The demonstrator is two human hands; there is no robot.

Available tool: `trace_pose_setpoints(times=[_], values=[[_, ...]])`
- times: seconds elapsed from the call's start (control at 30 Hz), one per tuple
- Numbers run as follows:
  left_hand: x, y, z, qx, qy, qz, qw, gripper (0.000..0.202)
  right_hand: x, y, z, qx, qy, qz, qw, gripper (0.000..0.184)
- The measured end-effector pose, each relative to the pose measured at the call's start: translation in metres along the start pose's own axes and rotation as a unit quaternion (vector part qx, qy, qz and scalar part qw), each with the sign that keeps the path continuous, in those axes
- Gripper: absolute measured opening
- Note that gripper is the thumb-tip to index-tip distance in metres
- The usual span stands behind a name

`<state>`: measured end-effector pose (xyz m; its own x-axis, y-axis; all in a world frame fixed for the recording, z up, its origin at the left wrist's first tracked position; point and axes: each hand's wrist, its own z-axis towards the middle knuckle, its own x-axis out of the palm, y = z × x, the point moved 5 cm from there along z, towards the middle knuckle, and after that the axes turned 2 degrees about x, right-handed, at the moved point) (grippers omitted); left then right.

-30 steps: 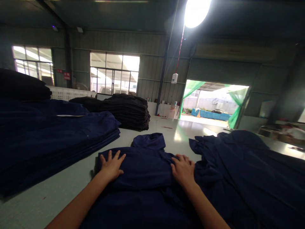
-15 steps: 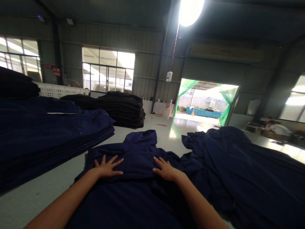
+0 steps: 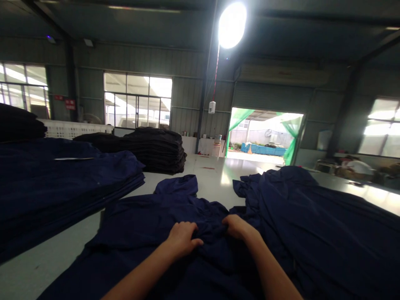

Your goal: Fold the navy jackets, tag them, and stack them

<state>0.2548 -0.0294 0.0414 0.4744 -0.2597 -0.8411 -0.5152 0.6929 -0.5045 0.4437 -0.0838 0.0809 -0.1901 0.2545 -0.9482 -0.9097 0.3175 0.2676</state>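
A navy blue garment (image 3: 140, 221) lies spread on the pale table in front of me, with a loose flap of its cloth (image 3: 178, 185) at the far edge. My left hand (image 3: 183, 238) rests at the garment's middle, fingers curled into the cloth and thumb stretched to the right. Just to its right, my right hand (image 3: 236, 227) is closed on the garment's bunched right side, its fingertips partly hidden by folds. A heap of the same navy cloth (image 3: 290, 208) touches that side.
To the left lies a stack of navy garments (image 3: 78, 179), with a black stack (image 3: 153, 150) behind it. The pale table (image 3: 212, 175) runs back toward an open doorway with green curtains (image 3: 290, 146). A white switch box (image 3: 212, 107) hangs from a cord above.
Both hands lay flat with fingers spread on the garment. My left hand has moved right and curled into the cloth; my right hand has shifted slightly right and closed on the bunched side.
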Motion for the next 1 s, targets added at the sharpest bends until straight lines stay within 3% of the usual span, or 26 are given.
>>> trace_pose_setpoints(times=[0.13,0.27,0.37,0.43,0.53,0.6,0.7,0.77,0.8,0.83,0.9,1.0], values=[[0.008,0.003,-0.003,-0.030,-0.035,-0.029,0.999,0.088,-0.031,0.018,0.001,-0.069,-0.034,-0.023,0.997,0.041],[-0.010,-0.002,0.000,-0.005,-0.092,-0.201,0.975,0.101,-0.066,0.053,-0.011,-0.206,-0.137,0.122,0.961,0.041],[-0.030,-0.008,0.001,0.019,-0.157,-0.363,0.918,0.103,-0.075,0.072,-0.023,-0.303,-0.190,0.263,0.896,0.032],[-0.037,-0.011,0.001,0.003,-0.147,-0.471,0.870,0.102,-0.074,0.077,-0.025,-0.325,-0.213,0.304,0.870,0.028],[-0.045,-0.015,0.000,-0.045,-0.085,-0.593,0.800,0.077,-0.065,0.075,-0.021,-0.295,-0.230,0.289,0.881,0.028],[-0.062,-0.007,0.000,-0.070,-0.123,-0.617,0.774,0.061,-0.058,0.069,-0.016,-0.261,-0.223,0.250,0.906,0.033],[-0.108,0.031,-0.009,-0.136,-0.320,-0.509,0.787,0.064,-0.046,0.056,-0.005,-0.206,-0.205,0.191,0.938,0.053],[-0.142,0.059,-0.024,-0.197,-0.450,-0.291,0.821,0.068,-0.035,0.044,0.005,-0.165,-0.193,0.146,0.956,0.056],[-0.156,0.070,-0.031,-0.221,-0.474,-0.164,0.836,0.066,-0.028,0.037,0.010,-0.140,-0.181,0.119,0.966,0.054],[-0.164,0.080,-0.035,-0.252,-0.468,-0.061,0.845,0.062,-0.019,0.031,0.016,-0.111,-0.163,0.091,0.976,0.051],[-0.165,0.102,-0.039,-0.315,-0.401,0.061,0.858,0.053,-0.001,0.019,0.025,-0.048,-0.112,0.042,0.992,0.043],[-0.143,0.129,-0.036,-0.380,-0.242,0.116,0.885,0.047,0.026,0.014,0.029,0.007,-0.033,0.001,0.999,0.041]])
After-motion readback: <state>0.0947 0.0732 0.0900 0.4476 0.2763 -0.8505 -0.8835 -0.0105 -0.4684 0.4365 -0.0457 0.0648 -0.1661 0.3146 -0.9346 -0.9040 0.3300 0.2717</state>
